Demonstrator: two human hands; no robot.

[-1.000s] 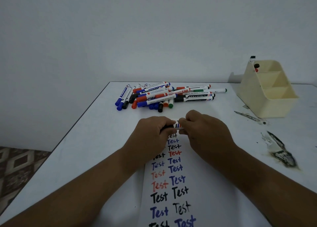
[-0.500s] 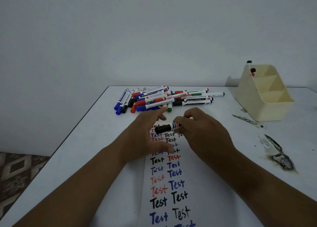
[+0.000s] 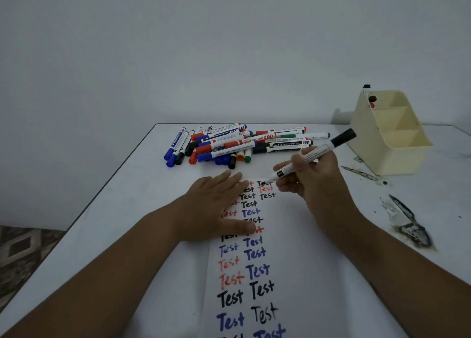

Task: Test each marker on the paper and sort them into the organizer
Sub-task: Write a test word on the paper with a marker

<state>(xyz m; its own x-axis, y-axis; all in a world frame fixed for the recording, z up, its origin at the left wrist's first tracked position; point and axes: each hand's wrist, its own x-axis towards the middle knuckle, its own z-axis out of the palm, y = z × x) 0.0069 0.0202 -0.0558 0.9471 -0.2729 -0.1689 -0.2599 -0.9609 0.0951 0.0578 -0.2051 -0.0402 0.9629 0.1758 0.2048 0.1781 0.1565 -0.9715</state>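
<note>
My right hand (image 3: 309,177) grips a black whiteboard marker (image 3: 312,155) with its cap stuck on the rear end, tip down on the far end of the paper (image 3: 293,274) beside a black "Test". My left hand (image 3: 216,205) lies flat with straight fingers on the paper's left side, covering part of the writing. The paper strip carries several rows of "Test" in black, blue and red. A pile of markers (image 3: 237,143) lies beyond the paper. The cream organizer (image 3: 392,138) stands at the back right with markers in its rear compartment.
Black ink smears (image 3: 407,225) stain the white table (image 3: 114,223) to the right of my right arm, and a smaller smear (image 3: 362,172) lies before the organizer. The table's left edge drops to a patterned floor (image 3: 20,251). A plain wall stands behind.
My hands pulled the cap off the black marker. The right hand turned the marker tip down onto the paper, cap now on its rear end. The left hand opened and flattened on the paper.
</note>
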